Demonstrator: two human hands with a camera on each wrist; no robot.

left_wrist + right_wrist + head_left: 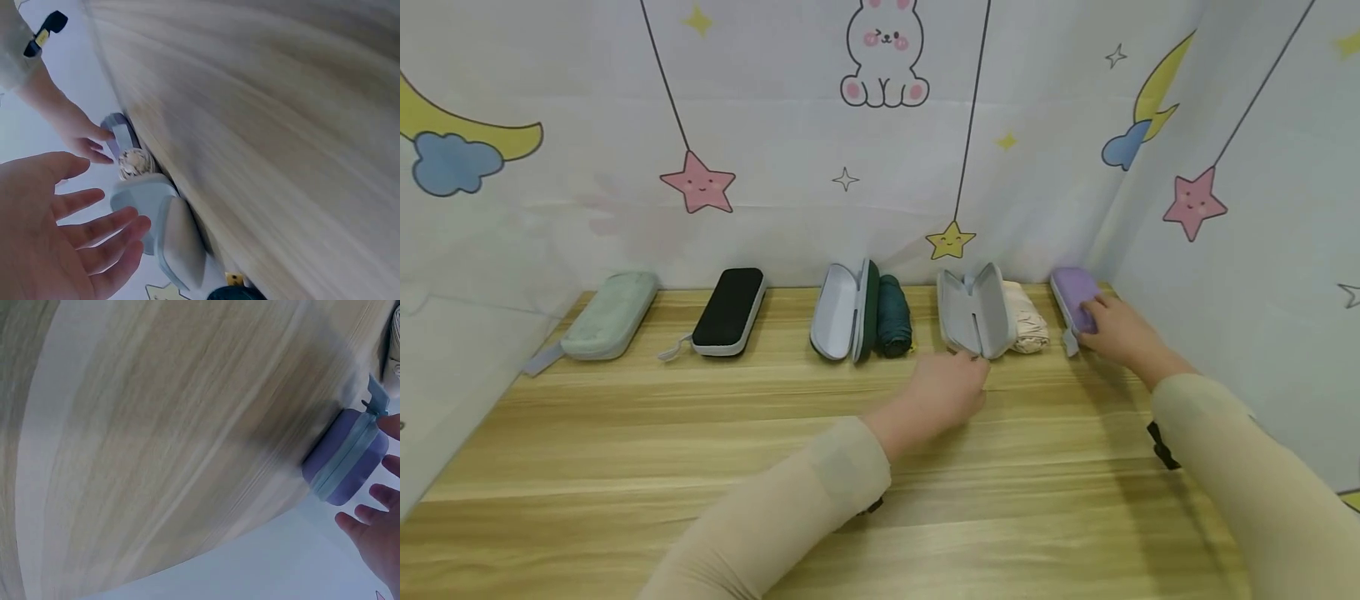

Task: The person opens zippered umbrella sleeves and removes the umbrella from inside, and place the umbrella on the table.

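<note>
At the far right of the table, a closed purple zip case (1072, 287) with a grey zipper and pull strap (377, 397) lies by the wall. My right hand (1123, 332) is at its right side, fingers spread and loosely bent; whether they touch it is hard to tell. My left hand (938, 387) hovers just in front of an opened grey-lined case (958, 312). In the left wrist view its fingers (103, 228) are spread, holding nothing. A cream folded cloth bundle (1025, 317) lies right beside that opened case.
Left of these are an opened dark green case (838, 312) with a dark green folded bundle (893, 317) beside it, a closed black case (730, 310) and a closed pale green case (613, 312). A patterned curtain (790, 142) hangs behind the wooden table (700, 475).
</note>
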